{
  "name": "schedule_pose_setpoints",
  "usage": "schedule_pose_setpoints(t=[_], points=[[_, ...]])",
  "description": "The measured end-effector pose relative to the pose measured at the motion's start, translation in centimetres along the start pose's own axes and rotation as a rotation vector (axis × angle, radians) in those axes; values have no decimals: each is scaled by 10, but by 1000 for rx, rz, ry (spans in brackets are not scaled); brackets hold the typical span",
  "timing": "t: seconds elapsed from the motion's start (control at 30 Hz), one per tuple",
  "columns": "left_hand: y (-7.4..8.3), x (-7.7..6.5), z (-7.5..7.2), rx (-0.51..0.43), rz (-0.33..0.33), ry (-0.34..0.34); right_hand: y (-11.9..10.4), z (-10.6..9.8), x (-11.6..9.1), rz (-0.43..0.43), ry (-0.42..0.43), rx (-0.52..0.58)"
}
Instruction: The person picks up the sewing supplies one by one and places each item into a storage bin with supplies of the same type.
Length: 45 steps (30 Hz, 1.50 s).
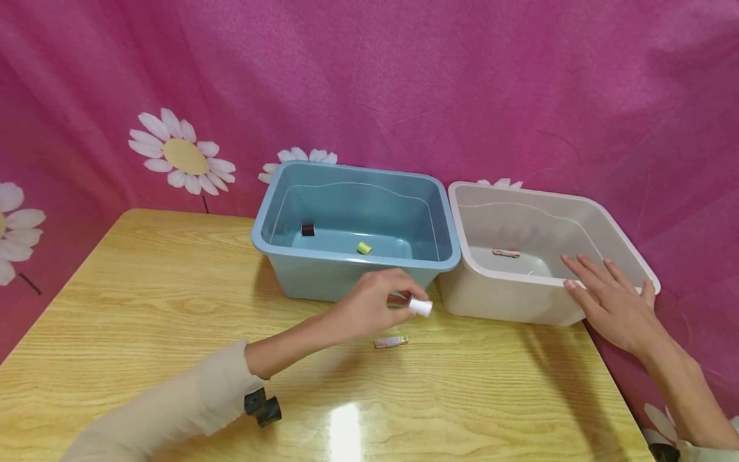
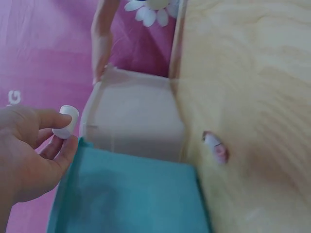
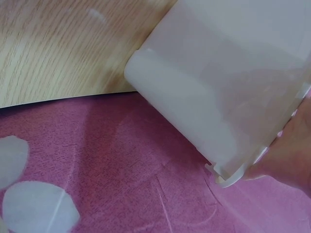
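Observation:
My left hand (image 1: 378, 301) pinches a white thread spool (image 1: 421, 306) between thumb and fingers, in front of the blue bin (image 1: 358, 264). In the left wrist view the same spool (image 2: 66, 122) shows at the fingertips. Below that hand a nail clipper (image 1: 390, 342) lies on the table. Inside the blue bin are a dark brown spool (image 1: 308, 230) and a yellow-green spool (image 1: 364, 248). My right hand (image 1: 618, 308) rests with spread fingers over the front right rim of the beige bin (image 1: 514, 298). Another nail clipper (image 1: 506, 253) lies inside that bin.
Both bins stand side by side at the back of the wooden table (image 1: 144, 308), their neighbouring rims close together. A pink cloth (image 1: 369, 83) with daisies hangs behind them. The table's right edge runs under the beige bin's right corner.

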State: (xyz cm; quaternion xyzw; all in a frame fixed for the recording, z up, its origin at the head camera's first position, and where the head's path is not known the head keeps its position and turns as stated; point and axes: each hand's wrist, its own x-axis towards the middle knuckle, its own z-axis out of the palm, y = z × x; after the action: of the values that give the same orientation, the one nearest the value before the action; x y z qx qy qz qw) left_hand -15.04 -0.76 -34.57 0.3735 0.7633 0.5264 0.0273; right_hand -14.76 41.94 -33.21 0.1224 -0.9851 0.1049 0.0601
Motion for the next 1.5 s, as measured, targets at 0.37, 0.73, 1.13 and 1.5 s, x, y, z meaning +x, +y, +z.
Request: schedule_pose_setpoints(t=[0.37, 0.73, 1.13, 1.5], points=[[13, 6, -39, -62, 14, 125, 0, 1, -1, 8, 3, -2], [9, 12, -70, 9, -68, 183, -1, 2, -1, 13, -7, -5], [1, 26, -92, -3, -235, 187, -1, 3, -1, 16, 1, -17], [-7, 40, -109, -81, -356, 164, 0, 3, 0, 10, 3, -20]])
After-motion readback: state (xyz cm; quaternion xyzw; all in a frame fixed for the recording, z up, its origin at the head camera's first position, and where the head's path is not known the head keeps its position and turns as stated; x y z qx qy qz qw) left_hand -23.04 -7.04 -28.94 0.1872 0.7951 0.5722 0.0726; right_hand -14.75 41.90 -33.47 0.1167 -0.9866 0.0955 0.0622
